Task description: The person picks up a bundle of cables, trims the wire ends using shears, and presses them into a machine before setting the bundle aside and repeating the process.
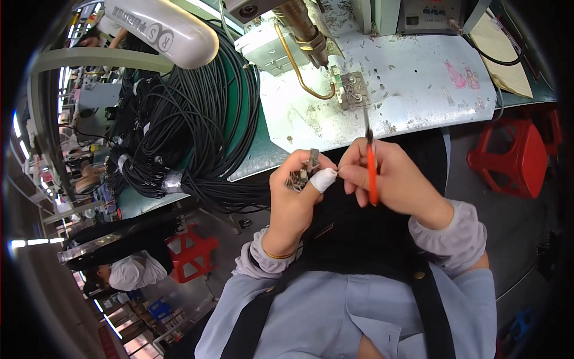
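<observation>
My left hand (290,204) is closed around a bunch of small metal parts (297,179), and one squarish metal piece stands up above the fingers. White tape (324,179) wraps its thumb. Close by on the right, my right hand (402,179) holds a slim orange-handled tool (372,176) across its fingers, with a thin metal end pointing away from me. The right thumb and forefinger pinch together at the taped thumb's tip; what lies between them is too small to name. Both hands are in front of the near edge of a pale metal work plate (412,99).
A machine head with a metal nozzle (308,39) stands over a small fixture (353,90) on the plate. Metal scraps litter the surface. Coiled black cables (173,113) fill the bench at left. Red stools (514,157) stand at right and left. Another person (134,272) sits at left.
</observation>
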The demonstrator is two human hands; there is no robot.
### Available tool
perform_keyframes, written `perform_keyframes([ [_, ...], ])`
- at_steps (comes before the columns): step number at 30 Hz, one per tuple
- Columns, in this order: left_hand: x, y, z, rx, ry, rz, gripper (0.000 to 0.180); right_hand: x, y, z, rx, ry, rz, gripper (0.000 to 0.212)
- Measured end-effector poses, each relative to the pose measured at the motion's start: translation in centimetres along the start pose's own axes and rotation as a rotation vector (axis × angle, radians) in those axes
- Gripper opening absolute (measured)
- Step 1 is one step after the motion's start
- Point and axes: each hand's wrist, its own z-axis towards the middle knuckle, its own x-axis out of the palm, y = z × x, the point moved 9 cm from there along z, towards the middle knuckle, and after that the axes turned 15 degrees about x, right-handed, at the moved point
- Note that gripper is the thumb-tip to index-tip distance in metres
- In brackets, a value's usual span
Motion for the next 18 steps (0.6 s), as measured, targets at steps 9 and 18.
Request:
perform_keyframes([
  [9, 1.1, 1.3, -1.0, -0.423, 0.006, -0.306, 0.018, 3.9, 5.3, -6.7, -1.249, -0.655, -1.22, 0.03],
  [18, 1.4, 1.8, -1.6, -0.5, -0.014, -0.518, 0.02, 3.4, 4.9, -7.0, -1.194, -0.677, -1.291, 0.031],
])
